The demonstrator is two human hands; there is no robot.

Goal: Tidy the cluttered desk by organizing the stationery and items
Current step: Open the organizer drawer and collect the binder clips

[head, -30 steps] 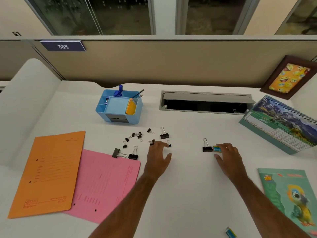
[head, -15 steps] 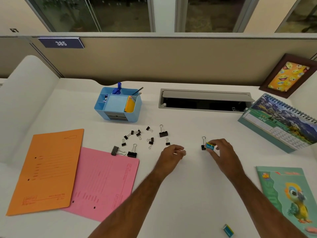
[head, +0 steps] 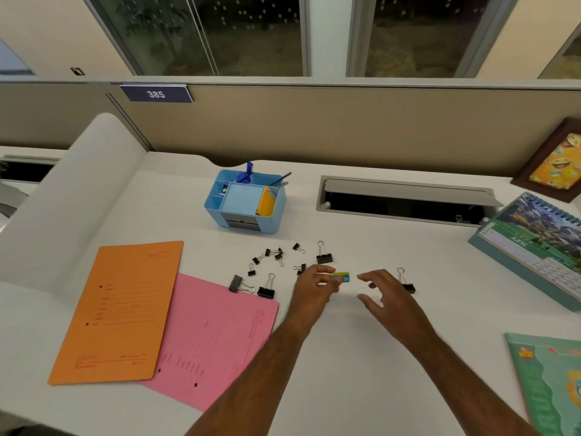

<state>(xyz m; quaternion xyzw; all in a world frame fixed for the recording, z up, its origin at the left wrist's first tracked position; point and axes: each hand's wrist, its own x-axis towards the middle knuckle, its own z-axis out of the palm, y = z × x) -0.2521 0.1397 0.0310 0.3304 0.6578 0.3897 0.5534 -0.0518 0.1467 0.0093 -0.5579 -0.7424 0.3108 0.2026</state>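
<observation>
Eraser (head: pixel 341 276) now in left hand (head: pixel 316 287), long axis level, toward right hand (head: pixel 382 289).

Matt white desk (head: pixel 345 372) under both hands; glossy plastic organizer (head: pixel 245 202) beyond the left hand; matt paper folders (head: pixel 125 309) to its left; black metal binder clips (head: pixel 267 256) just beyond its fingers.
</observation>
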